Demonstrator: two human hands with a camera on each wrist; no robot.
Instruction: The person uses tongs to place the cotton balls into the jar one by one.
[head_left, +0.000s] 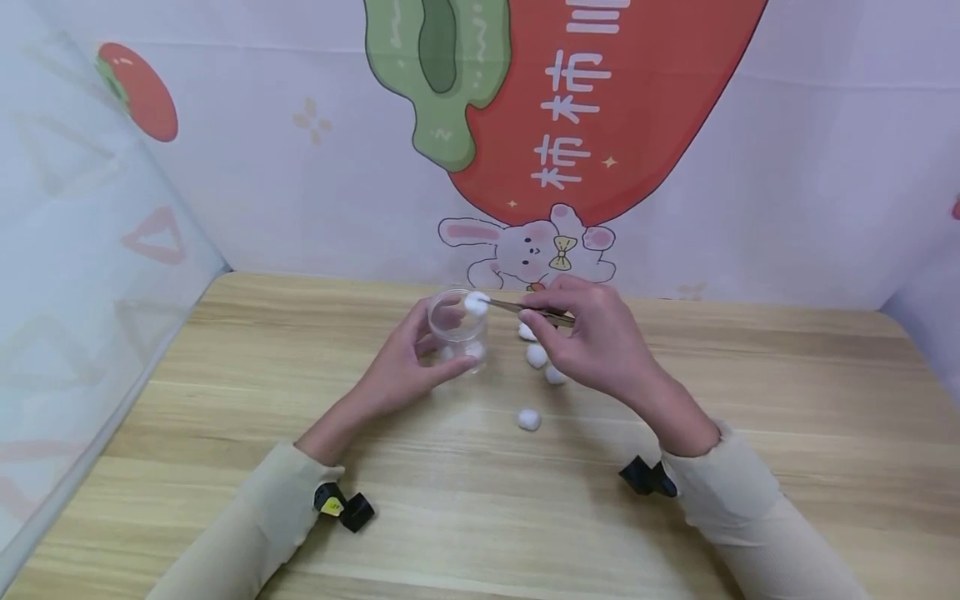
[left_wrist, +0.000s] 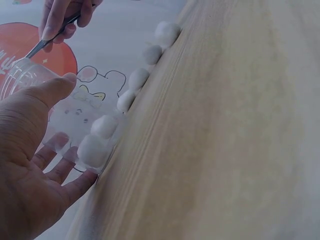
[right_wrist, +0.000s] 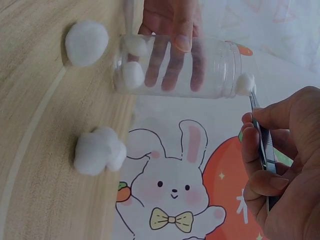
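Clearly, the right hand (head_left: pixel 596 333) pinches metal tweezers (right_wrist: pixel 265 145) between thumb and fingers, and everything hinges on how their tips stand to a clear screw-neck jar (head_left: pixel 457 340). The tweezers reach leftward from that hand, their long axis running crosswise to the jar's upright one. At their tips, just left of the right fingers, a white cotton ball (head_left: pixel 476 303) sits over the jar's mouth, toward its right-hand, far side; whether it brushes the rim cannot be told. Opposite, the left hand (head_left: pixel 408 358) grips the jar below that rim, thumb on the near side and fingers behind. Two jarred cotton balls (right_wrist: pixel 133 75) lie at the bottom, lower than the left thumb. Outward again, loose cotton balls (head_left: pixel 536 356) rest beneath and just left of the right hand, which is nearer to them than the left; a lone cotton ball (head_left: pixel 528 419) lies on the wooden tabletop (head_left: pixel 465 517), nearer the person than either hand. Beyond both hands stands a rabbit-printed cloth (head_left: pixel 532 250).
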